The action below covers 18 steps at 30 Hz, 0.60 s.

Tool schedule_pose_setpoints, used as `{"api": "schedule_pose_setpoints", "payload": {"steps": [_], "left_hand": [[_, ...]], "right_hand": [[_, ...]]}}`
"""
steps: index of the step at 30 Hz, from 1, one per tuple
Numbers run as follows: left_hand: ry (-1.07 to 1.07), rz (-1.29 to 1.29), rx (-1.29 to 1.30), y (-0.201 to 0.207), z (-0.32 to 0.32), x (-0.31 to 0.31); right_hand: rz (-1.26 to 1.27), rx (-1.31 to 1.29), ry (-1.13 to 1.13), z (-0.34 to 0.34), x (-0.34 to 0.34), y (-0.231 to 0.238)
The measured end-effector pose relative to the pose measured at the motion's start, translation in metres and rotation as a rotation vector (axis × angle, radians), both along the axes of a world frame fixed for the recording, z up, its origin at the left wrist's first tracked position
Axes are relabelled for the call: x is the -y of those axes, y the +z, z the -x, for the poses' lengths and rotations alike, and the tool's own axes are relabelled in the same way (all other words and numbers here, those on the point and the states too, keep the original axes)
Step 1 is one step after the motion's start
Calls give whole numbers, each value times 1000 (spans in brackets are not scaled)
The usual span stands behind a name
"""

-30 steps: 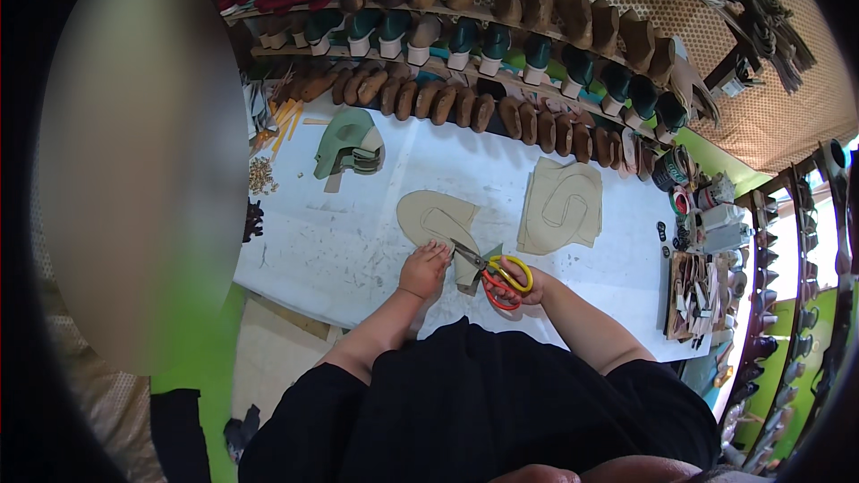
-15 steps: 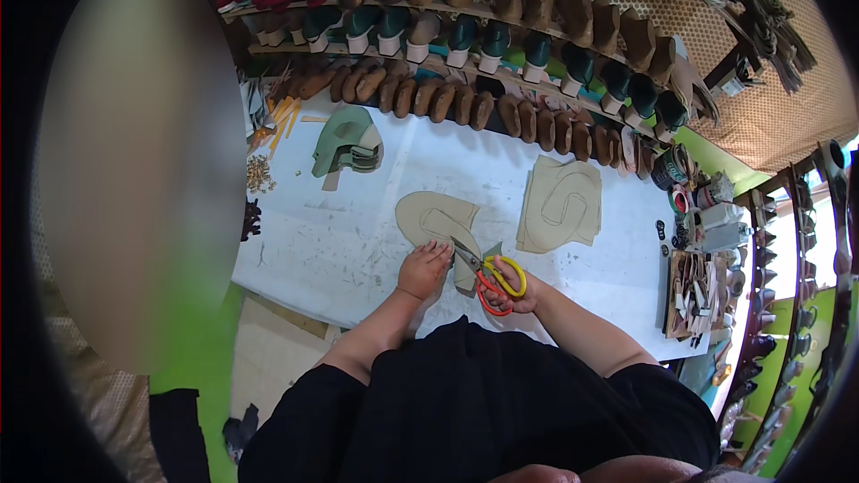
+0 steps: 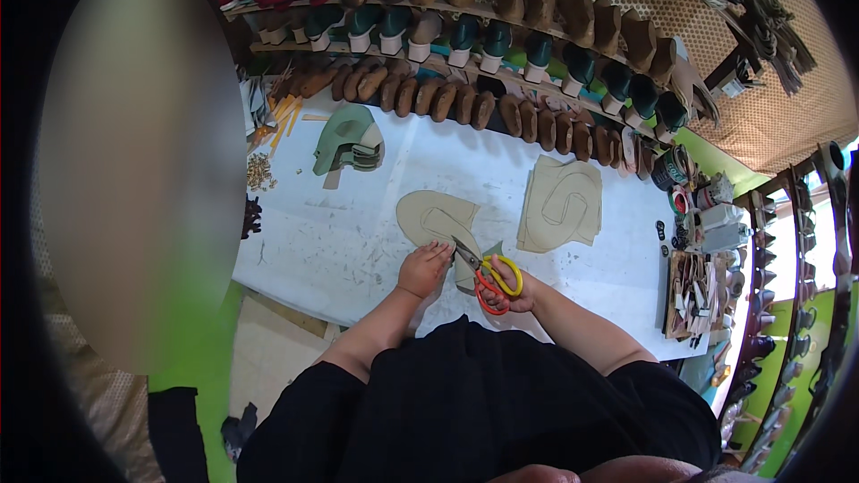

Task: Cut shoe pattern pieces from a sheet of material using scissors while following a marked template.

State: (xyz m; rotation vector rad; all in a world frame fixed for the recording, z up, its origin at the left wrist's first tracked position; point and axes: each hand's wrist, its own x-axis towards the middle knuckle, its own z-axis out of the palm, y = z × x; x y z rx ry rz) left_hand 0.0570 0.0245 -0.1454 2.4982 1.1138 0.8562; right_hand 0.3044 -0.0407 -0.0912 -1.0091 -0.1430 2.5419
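Note:
A beige curved sheet with pen outlines, like a shoe pattern piece, lies on the white worktable in front of me. My left hand is at its near edge, fingers laid over the material and holding it; the thumb is hard to make out. In my right hand are scissors with one yellow and one red handle, my fingers through the loops. Their dark blades point up and left at the sheet, close to my left fingertips. Beside the blades sits a small greenish scrap.
Another stack of outlined beige sheets lies to the right. Green cut pieces and small brass-coloured bits are at the left. Shoe lasts fill shelves along the back. A tool holder stands at the right edge.
The scissors and my right hand have shifted slightly left and up. My left hand stays in place on the sheet.

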Motion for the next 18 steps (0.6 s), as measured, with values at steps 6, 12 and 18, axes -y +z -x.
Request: {"api": "schedule_pose_setpoints", "payload": {"steps": [6, 12, 18], "left_hand": [[5, 12, 9, 1, -1, 1], [11, 21, -5, 4, -1, 2], [9, 15, -2, 5, -1, 2]], "right_hand": [[-33, 45, -4, 2, 3, 0], [-136, 123, 34, 1, 4, 3], [-163, 184, 55, 1, 2, 10]]}}
